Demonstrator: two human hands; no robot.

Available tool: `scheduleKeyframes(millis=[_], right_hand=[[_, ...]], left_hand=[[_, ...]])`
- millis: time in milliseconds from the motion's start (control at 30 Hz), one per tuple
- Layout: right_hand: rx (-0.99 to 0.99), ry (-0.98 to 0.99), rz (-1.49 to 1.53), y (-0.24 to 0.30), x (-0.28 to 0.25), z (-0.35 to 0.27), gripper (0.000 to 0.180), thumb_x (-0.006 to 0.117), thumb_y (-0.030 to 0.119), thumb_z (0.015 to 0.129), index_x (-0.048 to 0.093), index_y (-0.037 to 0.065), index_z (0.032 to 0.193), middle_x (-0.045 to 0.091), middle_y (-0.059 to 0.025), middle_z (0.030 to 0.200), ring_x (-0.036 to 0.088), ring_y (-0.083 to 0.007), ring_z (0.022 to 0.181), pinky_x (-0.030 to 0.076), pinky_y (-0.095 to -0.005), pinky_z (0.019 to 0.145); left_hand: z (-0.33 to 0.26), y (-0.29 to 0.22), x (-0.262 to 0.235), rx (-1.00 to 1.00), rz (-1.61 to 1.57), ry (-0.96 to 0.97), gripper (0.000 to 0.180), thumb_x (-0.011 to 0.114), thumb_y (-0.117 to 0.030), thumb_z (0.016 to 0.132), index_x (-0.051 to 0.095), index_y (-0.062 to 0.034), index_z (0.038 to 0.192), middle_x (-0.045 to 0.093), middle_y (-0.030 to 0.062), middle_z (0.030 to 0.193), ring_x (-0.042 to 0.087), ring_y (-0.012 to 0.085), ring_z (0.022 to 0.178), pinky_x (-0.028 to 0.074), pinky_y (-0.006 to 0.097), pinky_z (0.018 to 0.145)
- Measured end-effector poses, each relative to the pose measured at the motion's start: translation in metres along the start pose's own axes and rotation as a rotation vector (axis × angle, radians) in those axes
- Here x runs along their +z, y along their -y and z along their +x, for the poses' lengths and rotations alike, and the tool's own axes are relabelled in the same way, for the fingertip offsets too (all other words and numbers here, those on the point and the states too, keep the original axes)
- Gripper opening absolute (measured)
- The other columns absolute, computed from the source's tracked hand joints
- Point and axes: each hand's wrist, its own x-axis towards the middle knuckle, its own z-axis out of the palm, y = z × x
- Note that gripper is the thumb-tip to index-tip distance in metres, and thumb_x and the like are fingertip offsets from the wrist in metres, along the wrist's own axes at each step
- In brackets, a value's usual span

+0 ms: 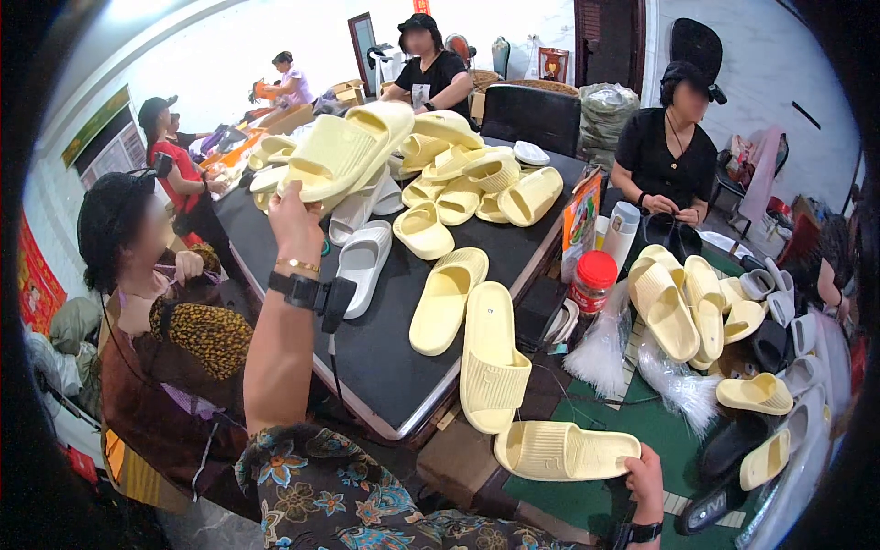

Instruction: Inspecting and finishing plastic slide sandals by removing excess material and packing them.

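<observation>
Above the black tabletop (pixel 385 371), my left hand (pixel 296 225) holds a pale-yellow slipper (pixel 335 156) near the slipper pile (pixel 424 234); my right hand (pixel 645 478) pinches another yellow slipper (pixel 582 453) by its heel end

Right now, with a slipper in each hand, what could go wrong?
Your left hand grips a yellow slipper by one end near the heap, so it might twist loose or knock others.

The slipper at the table corner seems to overhang the edge, so a bump could tip it off.

Your right hand holds a pale yellow slipper reaching close to that one; a swing could nudge it.
</observation>
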Motion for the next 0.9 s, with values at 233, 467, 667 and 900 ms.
scheduleKeyframes(millis=[233,467,667,900], right_hand=[[-0.032,-0.010,0.015,0.001,0.003,-0.003,0.034,0.052,0.003,0.075,0.061,-0.001,0.108,0.059,-0.0018,0.071,0.037,-0.0038,0.040,0.025,-0.0214,0.034],[-0.071,-0.005,-0.008,-0.001,0.002,-0.002,0.030,0.054,0.005,0.077,0.062,-0.001,0.105,0.054,0.0025,0.065,0.035,-0.0016,0.039,0.024,-0.0197,0.033],[-0.157,-0.017,0.047,-0.012,0.001,0.005,0.028,0.055,0.004,0.077,0.063,0.000,0.104,0.058,0.0015,0.069,0.037,-0.0031,0.039,0.026,-0.0204,0.033],[-0.109,-0.016,0.151,-0.012,-0.026,-0.001,0.035,0.053,0.005,0.077,0.062,-0.002,0.110,0.065,-0.0038,0.082,0.056,-0.0099,0.058,0.044,-0.0238,0.050]], left_hand=[[-0.064,-0.018,0.009,-0.230,-0.144,0.069,0.032,0.055,-0.007,0.089,0.050,0.0011,0.119,0.058,0.0113,0.115,0.060,0.0246,0.104,0.050,0.037,0.088],[-0.170,-0.002,-0.008,-0.641,-0.030,0.543,0.033,0.045,0.001,0.089,0.057,0.0048,0.119,0.065,0.0145,0.116,0.064,0.0223,0.105,0.052,0.035,0.092],[-0.242,0.013,-0.031,-1.022,0.296,0.784,0.039,0.054,-0.002,0.089,0.054,0.0060,0.128,0.065,0.0092,0.117,0.064,0.0155,0.102,0.050,0.028,0.090],[-0.271,0.027,-0.040,-0.956,0.441,0.834,0.026,0.057,-0.004,0.092,0.057,0.0027,0.117,0.065,0.0064,0.109,0.062,0.0125,0.099,0.049,0.027,0.089]])
